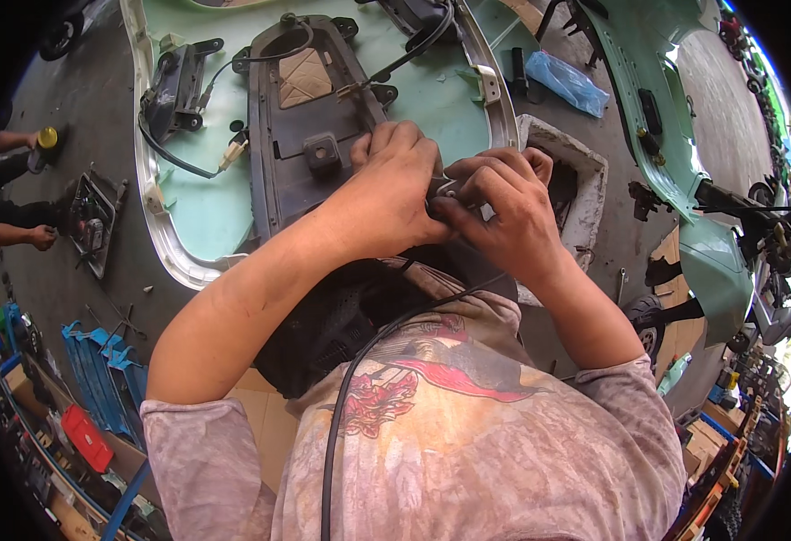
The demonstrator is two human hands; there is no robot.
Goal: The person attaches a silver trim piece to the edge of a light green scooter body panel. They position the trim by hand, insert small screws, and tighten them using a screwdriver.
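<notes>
My left hand point(393, 185) is closed, its fingers curled beside the lower right edge of a dark plastic inner panel point(301, 113). Right beside it, my right hand point(508, 203) is closed too, thumb and fingers pinched. A small metal piece point(449, 188) shows between the two hands, mostly covered by the fingers, so its kind is unclear. The dark panel lies on the inside of a large mint-green vehicle body panel point(206, 230). On that green panel sit a black bracketed lamp-like part point(179, 88) and a cable with a white connector point(231, 155).
A white foam box point(585, 153) stands to the right, with a blue plastic bag point(568, 83) beyond it. Farther right is a mint-green scooter body point(715, 270). At left, another person's hand point(42, 237) is near a dark tray point(96, 225). A black cable point(334, 424) crosses my shirt.
</notes>
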